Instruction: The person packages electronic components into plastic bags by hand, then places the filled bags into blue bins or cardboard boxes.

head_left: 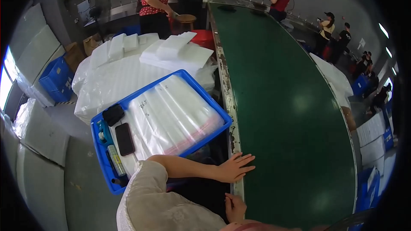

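My left hand lies flat, fingers spread, on the worn metal edge of a green conveyor belt. My right hand sits just below it at the same edge, fingers curled in, with nothing visible in it. Left of my left forearm stands a blue crate holding a stack of clear plastic bags. A black phone, a black pouch and a marker-like tube also lie in it. Neither hand touches the crate.
White foam sheets are piled on a wrapped pallet behind the crate. Another blue crate and white panels stand at left. Several people work at the belt's far end and along its right side.
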### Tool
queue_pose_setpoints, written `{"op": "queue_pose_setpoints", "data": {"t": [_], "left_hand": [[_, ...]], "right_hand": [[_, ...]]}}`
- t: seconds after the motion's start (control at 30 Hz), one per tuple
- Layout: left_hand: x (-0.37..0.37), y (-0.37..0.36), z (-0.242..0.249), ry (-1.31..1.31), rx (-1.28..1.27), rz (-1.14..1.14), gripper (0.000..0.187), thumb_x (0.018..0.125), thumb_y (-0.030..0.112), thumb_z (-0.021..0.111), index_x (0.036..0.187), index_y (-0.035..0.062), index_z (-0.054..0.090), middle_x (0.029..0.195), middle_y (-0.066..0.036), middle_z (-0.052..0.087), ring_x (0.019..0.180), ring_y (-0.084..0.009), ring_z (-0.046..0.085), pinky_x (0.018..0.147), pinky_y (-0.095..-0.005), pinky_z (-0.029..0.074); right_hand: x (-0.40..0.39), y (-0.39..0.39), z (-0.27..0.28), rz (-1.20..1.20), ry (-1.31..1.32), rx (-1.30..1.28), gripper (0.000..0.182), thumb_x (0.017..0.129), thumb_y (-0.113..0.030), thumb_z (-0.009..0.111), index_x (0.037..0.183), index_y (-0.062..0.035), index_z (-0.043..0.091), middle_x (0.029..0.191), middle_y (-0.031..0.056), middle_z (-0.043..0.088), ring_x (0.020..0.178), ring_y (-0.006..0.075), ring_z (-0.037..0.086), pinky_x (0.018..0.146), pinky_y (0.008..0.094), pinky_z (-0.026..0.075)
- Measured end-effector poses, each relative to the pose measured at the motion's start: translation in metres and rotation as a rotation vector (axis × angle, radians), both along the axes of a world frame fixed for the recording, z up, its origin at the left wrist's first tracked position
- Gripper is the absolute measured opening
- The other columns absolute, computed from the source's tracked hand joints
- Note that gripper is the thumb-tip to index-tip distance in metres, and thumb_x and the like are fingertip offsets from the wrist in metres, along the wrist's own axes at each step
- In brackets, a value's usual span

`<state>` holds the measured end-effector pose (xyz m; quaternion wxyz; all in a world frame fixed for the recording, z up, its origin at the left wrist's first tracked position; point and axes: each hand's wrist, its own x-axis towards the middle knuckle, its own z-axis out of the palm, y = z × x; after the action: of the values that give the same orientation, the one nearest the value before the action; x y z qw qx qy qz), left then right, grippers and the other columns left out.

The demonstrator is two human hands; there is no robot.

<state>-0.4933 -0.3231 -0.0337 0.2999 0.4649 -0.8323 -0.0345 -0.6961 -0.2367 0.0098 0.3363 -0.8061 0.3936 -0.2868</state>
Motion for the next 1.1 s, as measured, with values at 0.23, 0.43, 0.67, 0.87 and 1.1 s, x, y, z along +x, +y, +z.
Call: {"op": "queue_pose_setpoints", "data": {"t": [0.23, 0.43, 0.67, 0.87, 1.1], "left_hand": [[-0.001, -0.001, 0.004, 0.016, -0.036, -0.002, 0.051, 0.095, 0.02, 0.059, 0.144, 0.0092, 0.052, 0.163, -0.023, 0.028, 0.151, -0.0358, 0.031, 0.116, -0.0558, 0.026], [-0.003, -0.001, 0.002, 0.049, -0.045, 0.0, 0.051, 0.093, 0.016, 0.06, 0.143, 0.0092, 0.053, 0.163, -0.023, 0.028, 0.15, -0.0355, 0.032, 0.116, -0.0556, 0.026], [-0.006, -0.001, -0.006, 0.089, -0.08, 0.015, 0.05, 0.092, 0.013, 0.058, 0.142, 0.0096, 0.053, 0.162, -0.022, 0.031, 0.149, -0.0352, 0.034, 0.116, -0.0553, 0.027], [-0.006, -0.003, -0.014, 0.133, -0.114, 0.017, 0.048, 0.092, 0.011, 0.058, 0.14, 0.0095, 0.054, 0.162, -0.021, 0.033, 0.148, -0.0351, 0.037, 0.115, -0.0547, 0.028], [-0.006, -0.002, -0.008, 0.138, -0.105, 0.016, 0.047, 0.091, 0.01, 0.057, 0.139, 0.0099, 0.054, 0.162, -0.021, 0.032, 0.148, -0.0353, 0.037, 0.115, -0.054, 0.028]], "right_hand": [[0.0, -0.001, 0.005, 0.04, 0.027, -0.009, 0.011, 0.09, -0.007, 0.072, 0.101, -0.0065, 0.075, 0.084, 0.0103, 0.071, 0.067, 0.0267, 0.066, 0.058, 0.0357, 0.05], [0.0, -0.001, -0.001, 0.037, -0.047, -0.057, 0.011, 0.09, -0.006, 0.072, 0.1, -0.0056, 0.075, 0.084, 0.0101, 0.071, 0.066, 0.0268, 0.065, 0.057, 0.0359, 0.05], [0.002, 0.0, 0.006, 0.051, -0.005, -0.043, 0.01, 0.091, -0.006, 0.07, 0.1, -0.0046, 0.075, 0.079, 0.012, 0.068, 0.065, 0.026, 0.066, 0.057, 0.0351, 0.05], [0.004, -0.001, 0.003, 0.039, 0.019, -0.093, 0.01, 0.091, -0.005, 0.069, 0.1, -0.0048, 0.074, 0.076, 0.0123, 0.065, 0.06, 0.0251, 0.063, 0.055, 0.0348, 0.047], [0.005, 0.001, 0.006, 0.046, 0.024, -0.102, 0.01, 0.091, -0.005, 0.07, 0.1, -0.0045, 0.074, 0.078, 0.0134, 0.066, 0.063, 0.0277, 0.064, 0.057, 0.0361, 0.048]]}}
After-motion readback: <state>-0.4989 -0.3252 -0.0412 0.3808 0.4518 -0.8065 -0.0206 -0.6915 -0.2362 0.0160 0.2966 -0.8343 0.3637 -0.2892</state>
